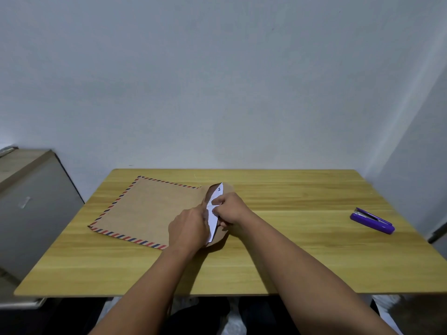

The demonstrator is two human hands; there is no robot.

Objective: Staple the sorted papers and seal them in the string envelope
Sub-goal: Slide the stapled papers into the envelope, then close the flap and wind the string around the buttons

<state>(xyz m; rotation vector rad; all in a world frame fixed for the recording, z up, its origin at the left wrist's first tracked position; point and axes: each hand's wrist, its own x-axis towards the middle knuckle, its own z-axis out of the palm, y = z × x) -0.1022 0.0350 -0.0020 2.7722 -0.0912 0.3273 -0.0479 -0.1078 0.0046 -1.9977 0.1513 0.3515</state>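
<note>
- While the envelope [147, 209] is lying to the left, its mouth is facing right, toward both hands.
- The right hand [232, 213] is pinching the papers [214, 213], pushing leftward.
- The left hand [188, 228] is gripping the mouth's edge.

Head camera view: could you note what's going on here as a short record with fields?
surface: wooden table
envelope: brown envelope with striped border, lying flat, mouth at its right end
papers: white papers mostly inside the mouth, a strip showing
left hand: left hand at the envelope mouth
right hand: right hand pinches the papers
stapler: purple stapler far right, untouched
</note>
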